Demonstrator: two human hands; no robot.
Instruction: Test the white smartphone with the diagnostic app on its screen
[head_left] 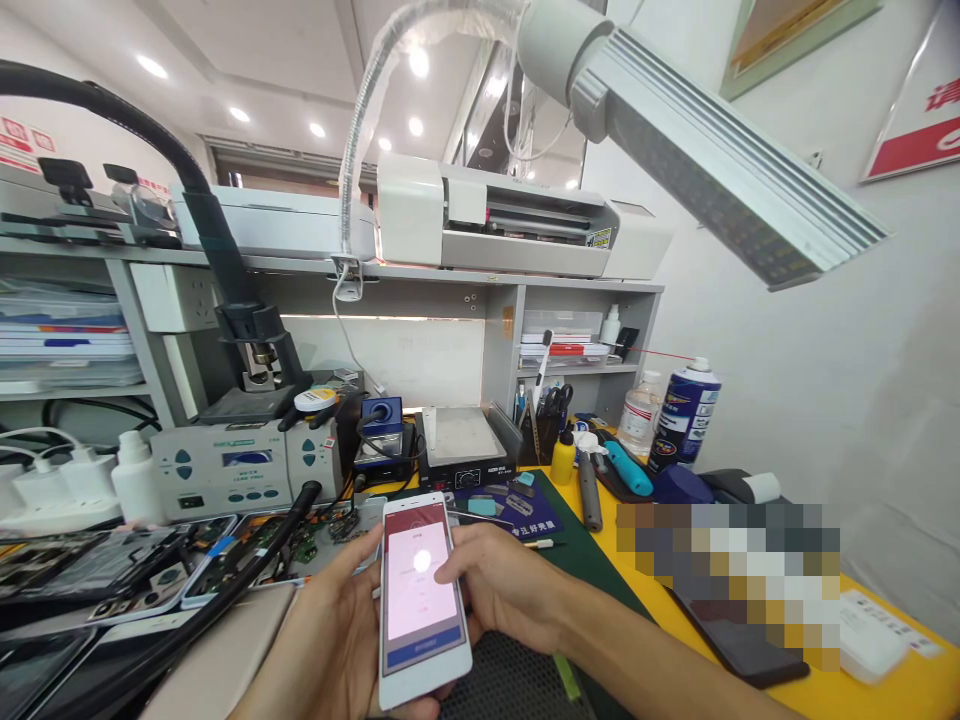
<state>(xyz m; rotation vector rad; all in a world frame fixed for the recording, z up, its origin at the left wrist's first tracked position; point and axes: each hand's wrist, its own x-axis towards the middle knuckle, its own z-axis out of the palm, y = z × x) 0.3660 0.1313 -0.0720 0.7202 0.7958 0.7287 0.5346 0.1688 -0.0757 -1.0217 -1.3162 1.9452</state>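
Observation:
A white smartphone (420,600) with its screen lit is held up near the bottom middle of the head view. On the screen a pale dialog shows over a dark red background, with a blue bar below; its text is too small to read. My left hand (337,625) grips the phone along its left edge and from beneath. From the right, my right hand (510,585) also holds it, the thumb lying over the screen near its right edge. The fingers behind the phone are partly hidden. Under the hands lies a dark perforated mat (510,675).
Opened phones and circuit boards (300,540) crowd the left, crossed by a black hose (247,590). Behind stand a grey rework station (225,470) and a small hot plate (465,445). A spray can (684,410) and dark phone (739,630) are right. A lamp (720,150) hangs above.

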